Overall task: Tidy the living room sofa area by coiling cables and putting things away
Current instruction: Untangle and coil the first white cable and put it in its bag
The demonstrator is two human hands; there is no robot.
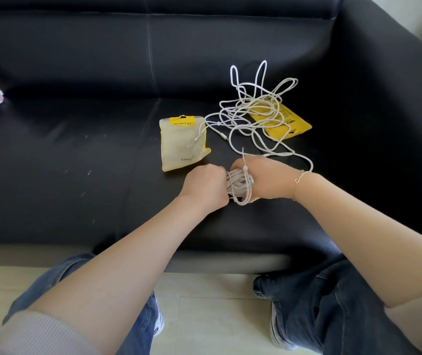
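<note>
Both forearms reach forward, bare, sleeves pushed up. The left hand (206, 187) is fisted, knuckles up; the right hand (266, 176), bracelet at its wrist, curls beside it, nearly touching.

- Pale ribbed knit sleeves (38, 331), pushed up both forearms.
- Thin gold chain bracelet (300, 176) with small clasp, on right wrist.
- Dark blue denim jeans (332, 298), loose-legged.
- Dark shoes with white soles (277, 334).
</note>
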